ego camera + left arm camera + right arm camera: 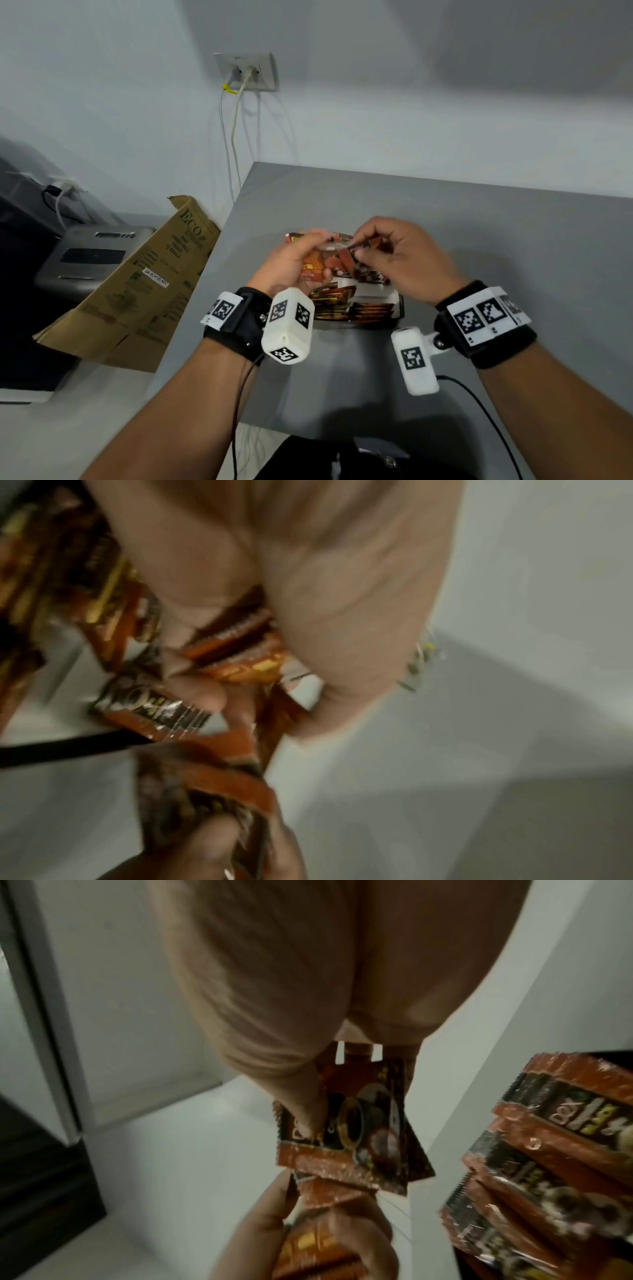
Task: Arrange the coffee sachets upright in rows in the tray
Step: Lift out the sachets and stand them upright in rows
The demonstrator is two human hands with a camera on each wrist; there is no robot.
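Left hand [291,263] grips a small stack of coffee sachets [313,270]; right hand [397,255], at its 3 o'clock, pinches one sachet [356,1123] by the crimped end. They look light, thin, floppy and slick, so best held by the sealed edges. The tray [399,306] lies below on the grey worktop [479,222]; wall socket [248,72] at 12 o'clock.

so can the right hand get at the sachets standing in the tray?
Probably not yet: the right hand hovers just above the tray, nothing between, but it pinches a sachet, so its grip is taken.
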